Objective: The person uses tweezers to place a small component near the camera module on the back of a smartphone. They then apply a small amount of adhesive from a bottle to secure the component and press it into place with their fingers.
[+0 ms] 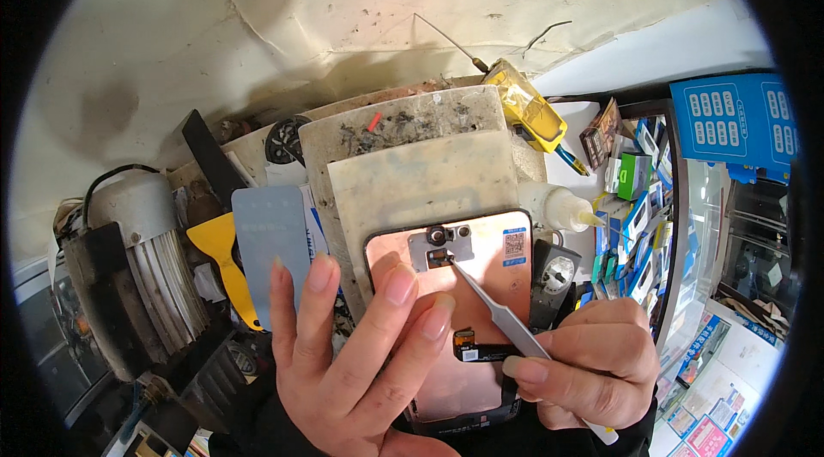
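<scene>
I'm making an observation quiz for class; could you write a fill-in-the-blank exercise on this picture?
The metal tweezers are gripped by the ____ hand.
In the picture, the yellow scraper lies to the ____ of the phone panel.
The small stick on the stained slab is ____ in colour.

Missing words: right; left; red.

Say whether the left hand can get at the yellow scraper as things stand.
Probably yes: the left hand is open, holding no tool, and much of the yellow scraper lies uncovered to its left, though a grey panel seems to overlap one edge.
</scene>
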Demonstrator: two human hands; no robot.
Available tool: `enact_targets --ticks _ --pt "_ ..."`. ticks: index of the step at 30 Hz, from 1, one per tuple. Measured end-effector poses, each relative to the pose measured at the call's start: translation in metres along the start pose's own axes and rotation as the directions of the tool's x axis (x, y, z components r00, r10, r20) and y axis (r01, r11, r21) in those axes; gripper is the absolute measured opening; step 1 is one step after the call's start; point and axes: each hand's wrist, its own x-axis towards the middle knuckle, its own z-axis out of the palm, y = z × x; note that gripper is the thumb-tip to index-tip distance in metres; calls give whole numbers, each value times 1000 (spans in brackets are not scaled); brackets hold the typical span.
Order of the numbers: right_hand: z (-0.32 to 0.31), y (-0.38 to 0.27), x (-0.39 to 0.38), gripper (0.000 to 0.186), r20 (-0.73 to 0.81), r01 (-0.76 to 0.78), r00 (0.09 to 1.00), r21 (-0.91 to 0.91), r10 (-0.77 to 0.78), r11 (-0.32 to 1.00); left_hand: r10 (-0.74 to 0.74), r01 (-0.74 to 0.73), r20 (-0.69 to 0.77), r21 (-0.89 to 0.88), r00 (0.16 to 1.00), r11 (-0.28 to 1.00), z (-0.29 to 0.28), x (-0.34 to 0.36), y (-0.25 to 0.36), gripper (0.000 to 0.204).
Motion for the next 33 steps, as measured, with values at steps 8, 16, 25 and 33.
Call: enact_targets --ticks 8,16,25,33 --pt "2 1 1 30 -21 23 1000 15 -23 1000 441 -412 -154 186 884 892 18 29 -40 103" --pt "3 4 1 32 -27 65 998 17 -65 998 289 -282 -48 123 956 952 6 17 -20 103" --pt "4 6 3 30 -29 108 994 10 -108 994 83 -84 -71 -6 994 996 13 5 -15 102" --pt "3 0 2 26 -13 51 999 -22 -51 998 261 -256 -80 72 962 964 11 12 -32 100"
